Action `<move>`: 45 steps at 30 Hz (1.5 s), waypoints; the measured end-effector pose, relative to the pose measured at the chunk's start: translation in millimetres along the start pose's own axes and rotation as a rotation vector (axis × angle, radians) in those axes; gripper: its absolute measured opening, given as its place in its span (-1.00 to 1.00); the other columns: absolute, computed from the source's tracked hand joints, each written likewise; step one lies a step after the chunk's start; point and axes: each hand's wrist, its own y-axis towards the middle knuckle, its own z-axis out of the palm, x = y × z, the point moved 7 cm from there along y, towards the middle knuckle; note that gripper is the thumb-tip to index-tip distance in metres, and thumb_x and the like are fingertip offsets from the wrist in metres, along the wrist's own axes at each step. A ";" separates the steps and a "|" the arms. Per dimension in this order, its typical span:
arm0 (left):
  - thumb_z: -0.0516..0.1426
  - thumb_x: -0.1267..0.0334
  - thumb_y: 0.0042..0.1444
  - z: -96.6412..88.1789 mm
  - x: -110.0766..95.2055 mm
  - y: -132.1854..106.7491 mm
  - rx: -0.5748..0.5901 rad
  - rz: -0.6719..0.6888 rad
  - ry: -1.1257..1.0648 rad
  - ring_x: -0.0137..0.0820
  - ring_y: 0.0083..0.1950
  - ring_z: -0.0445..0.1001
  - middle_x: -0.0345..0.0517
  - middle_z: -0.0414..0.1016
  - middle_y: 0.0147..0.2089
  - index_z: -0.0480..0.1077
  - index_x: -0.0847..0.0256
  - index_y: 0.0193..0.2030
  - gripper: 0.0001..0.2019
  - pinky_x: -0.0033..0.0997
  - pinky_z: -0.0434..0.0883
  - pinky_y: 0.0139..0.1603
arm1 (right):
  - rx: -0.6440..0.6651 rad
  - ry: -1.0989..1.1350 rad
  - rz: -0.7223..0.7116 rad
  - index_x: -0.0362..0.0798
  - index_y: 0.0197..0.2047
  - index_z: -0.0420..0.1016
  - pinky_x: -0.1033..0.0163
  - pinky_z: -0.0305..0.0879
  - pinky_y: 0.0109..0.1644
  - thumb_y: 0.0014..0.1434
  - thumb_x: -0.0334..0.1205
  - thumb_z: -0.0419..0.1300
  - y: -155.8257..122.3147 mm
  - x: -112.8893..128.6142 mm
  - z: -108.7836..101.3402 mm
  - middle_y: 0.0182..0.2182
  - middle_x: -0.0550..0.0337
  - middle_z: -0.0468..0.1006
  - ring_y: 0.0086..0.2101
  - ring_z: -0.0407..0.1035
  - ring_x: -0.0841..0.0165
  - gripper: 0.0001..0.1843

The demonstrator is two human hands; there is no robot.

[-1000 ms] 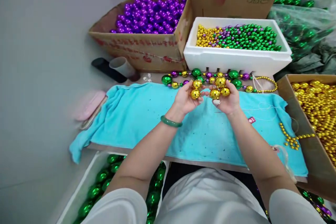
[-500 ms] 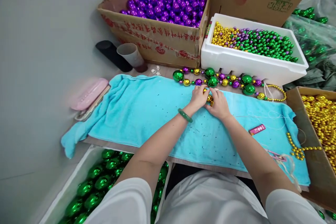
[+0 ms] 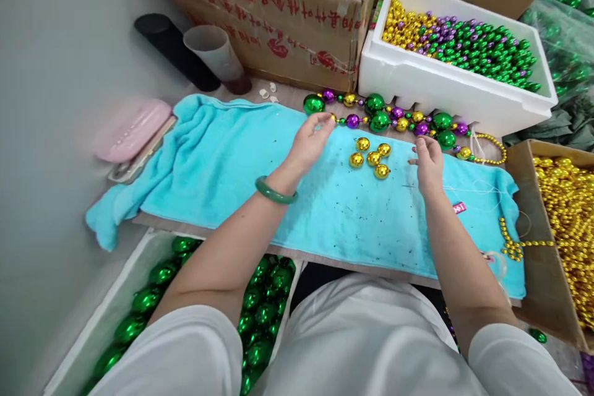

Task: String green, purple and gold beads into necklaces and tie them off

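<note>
Several loose gold beads (image 3: 374, 158) lie in a small group on the turquoise towel (image 3: 223, 179). My left hand (image 3: 312, 141) is raised to their left, fingers loosely bent and apart, holding nothing I can see. To the right of the beads my right hand (image 3: 427, 164) hovers over the towel with its fingers parted and no object visible in it. A string of green, purple and gold beads (image 3: 379, 121) runs along the towel's far edge, just beyond both hands. Thin white thread (image 3: 473, 189) trails across the towel to the right of my right wrist.
A white foam box (image 3: 445, 83) of small mixed beads and a carton (image 3: 278, 18) of purple beads stand behind. Another carton (image 3: 547, 247) with gold bead strands is at right. Left are a cup (image 3: 213, 55) and pink case (image 3: 134, 130). Large green balls (image 3: 264, 312) sit below.
My hands have come apart, the left moving left and the right moving right. The gold beads that were between them now lie loose on the towel. The view has tipped down.
</note>
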 end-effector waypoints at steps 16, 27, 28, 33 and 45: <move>0.21 0.15 -0.01 -207.7 63.5 -171.7 -0.403 -0.232 0.126 -0.37 -0.26 0.46 -0.15 0.53 -0.27 0.50 0.15 -0.26 -0.81 -0.36 0.40 -0.19 | 0.353 -0.257 -0.526 0.01 -0.12 0.45 0.14 0.37 -0.25 0.18 -0.07 0.12 -94.7 86.7 47.4 -0.27 0.09 0.51 -0.38 0.39 0.30 -0.74; 0.20 0.13 0.05 -211.4 243.5 -413.5 -0.438 -0.759 0.528 -0.17 0.04 0.41 0.14 0.42 0.04 0.37 0.30 0.09 -0.53 -0.20 0.33 0.12 | 1.492 -0.555 -0.709 -0.02 -0.13 0.52 0.19 0.34 -0.16 0.20 -0.13 0.09 -301.7 88.8 242.1 -0.21 0.09 0.60 -0.26 0.46 0.25 -0.74; 0.22 0.11 0.03 -195.4 251.5 -426.3 -0.421 -0.765 0.532 -0.13 0.10 0.37 0.18 0.36 0.10 0.31 0.31 0.17 -0.43 -0.17 0.31 0.15 | 1.571 -0.623 -0.709 -0.04 -0.12 0.51 0.21 0.34 -0.16 0.21 -0.13 0.09 -324.0 76.2 255.6 -0.20 0.09 0.59 -0.25 0.46 0.26 -0.73; 0.31 0.07 -0.08 -128.7 281.9 -417.6 -0.168 -0.631 0.672 0.16 0.36 0.01 0.26 -0.03 0.40 -0.03 0.13 0.41 -0.05 0.07 0.24 0.22 | 1.700 -0.984 -0.815 -0.09 0.22 0.30 0.14 0.31 -0.01 0.21 -0.20 0.09 -384.6 3.1 305.1 0.06 -0.09 0.45 -0.03 0.40 0.12 -0.50; 0.21 -0.05 0.03 -117.7 308.1 -375.3 0.123 -0.444 0.834 0.26 0.29 0.07 0.07 -0.28 0.49 0.04 -0.16 0.38 -0.23 0.03 0.42 -0.07 | 1.698 -1.111 -0.824 0.00 0.43 -0.13 -0.05 0.23 0.11 0.06 -0.21 0.25 -388.5 -74.4 335.0 0.33 -0.17 0.00 0.15 0.14 -0.12 -0.06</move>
